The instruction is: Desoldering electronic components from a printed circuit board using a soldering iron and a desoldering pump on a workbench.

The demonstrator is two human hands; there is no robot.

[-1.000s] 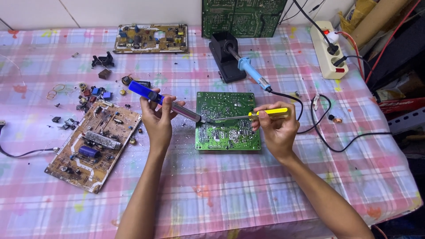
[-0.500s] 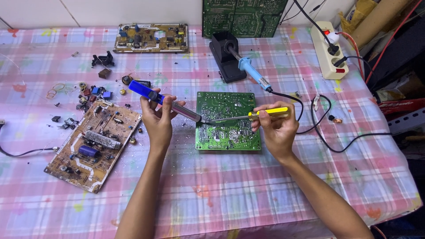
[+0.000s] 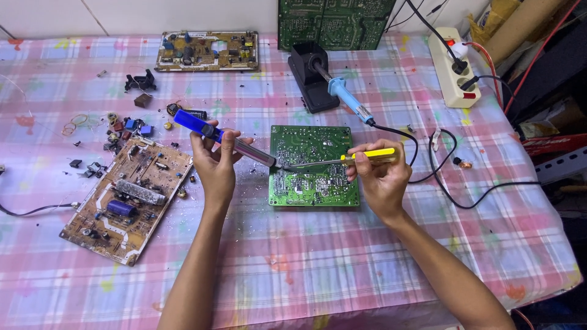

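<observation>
**Two tools meet at the left edge of a green circuit board**

Two bare hands work over a pink checked tablecloth (image 3: 293,269). Much stays hard to read: the exact spot where the tool tips meet the board is too small to make out, and the fingers of each hand cover the middle of each tool. A second green board (image 3: 333,21) at the far edge is cut off by the top of the frame, and the small loose parts (image 3: 125,128) scattered at the left are too tiny to tell apart.

The left hand (image 3: 214,165) is closed around a desoldering pump (image 3: 229,139) — blue at its upper end, grey metal toward the tip. Its long axis runs diagonally, blue end up and to the left, tip down and to the right, onto the green circuit board (image 3: 315,168). The right hand (image 3: 382,177) is clamped on a yellow-handled tool (image 3: 370,155) with a thin metal shaft; it lies almost level, the shaft pointing left and meeting the pump's tip near the board's left edge.

That board lies flat, solder side up, at the middle of the table between the two hands. A blue-handled soldering iron (image 3: 345,101) rests in a black stand (image 3: 309,76) just beyond it. A brown circuit board (image 3: 125,201) lies tilted to the left, another brown board (image 3: 208,52) sits at the far side, and a white power strip (image 3: 455,70) lies at the right.
</observation>
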